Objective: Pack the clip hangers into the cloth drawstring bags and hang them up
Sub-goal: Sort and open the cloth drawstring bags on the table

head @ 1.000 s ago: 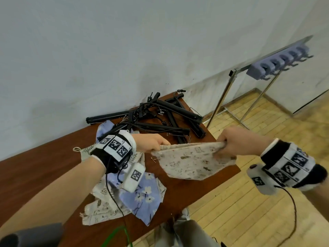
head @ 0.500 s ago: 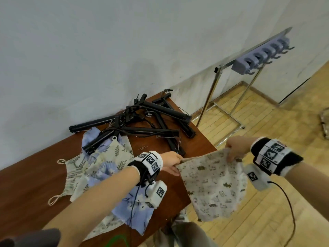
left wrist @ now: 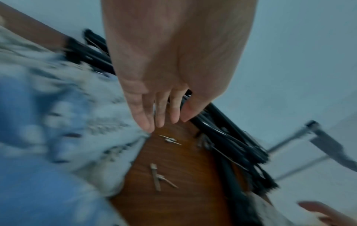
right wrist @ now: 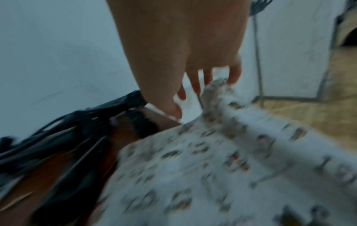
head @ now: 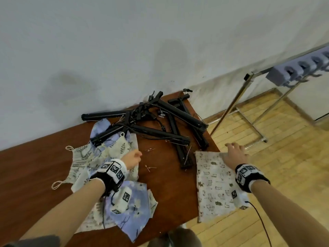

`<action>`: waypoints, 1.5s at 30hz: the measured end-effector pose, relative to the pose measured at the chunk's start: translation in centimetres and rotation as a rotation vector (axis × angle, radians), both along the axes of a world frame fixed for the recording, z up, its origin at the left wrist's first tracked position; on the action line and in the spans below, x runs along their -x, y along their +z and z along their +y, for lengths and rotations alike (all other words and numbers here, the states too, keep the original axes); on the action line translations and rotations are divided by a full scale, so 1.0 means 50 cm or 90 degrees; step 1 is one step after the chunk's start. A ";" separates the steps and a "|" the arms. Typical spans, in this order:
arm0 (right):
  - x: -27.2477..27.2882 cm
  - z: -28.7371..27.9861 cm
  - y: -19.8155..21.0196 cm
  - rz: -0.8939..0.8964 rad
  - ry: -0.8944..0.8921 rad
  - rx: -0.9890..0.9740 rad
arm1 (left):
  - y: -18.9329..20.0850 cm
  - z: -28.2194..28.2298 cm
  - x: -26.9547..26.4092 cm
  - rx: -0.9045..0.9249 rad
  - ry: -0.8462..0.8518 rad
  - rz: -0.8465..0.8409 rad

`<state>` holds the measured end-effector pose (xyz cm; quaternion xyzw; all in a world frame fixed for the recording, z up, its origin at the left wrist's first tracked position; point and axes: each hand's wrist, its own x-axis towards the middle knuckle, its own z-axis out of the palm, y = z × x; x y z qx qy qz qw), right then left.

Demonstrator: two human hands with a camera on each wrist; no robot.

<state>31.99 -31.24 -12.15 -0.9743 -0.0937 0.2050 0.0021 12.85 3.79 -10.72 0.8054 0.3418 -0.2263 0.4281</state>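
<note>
Animal-print bag [head: 212, 180] now dropped flat at the table's right edge, both hands free (left hand [head: 131, 158] and right hand [head: 235, 154] open-fingered), ready for the clip hangers [head: 160, 122].

Both bare forearms reach forward, each wrist wrapped in a black-and-white marker band. The left hand [head: 132, 158] hangs palm down, its fingers [left wrist: 144, 119] straight and close together. The right hand [head: 235, 154] spreads loosely, fingers [right wrist: 234, 75] extended, gripping nothing.
</note>
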 end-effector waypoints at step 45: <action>0.262 0.244 -0.077 0.215 -0.031 0.061 | -0.030 0.208 0.251 -0.071 0.389 0.064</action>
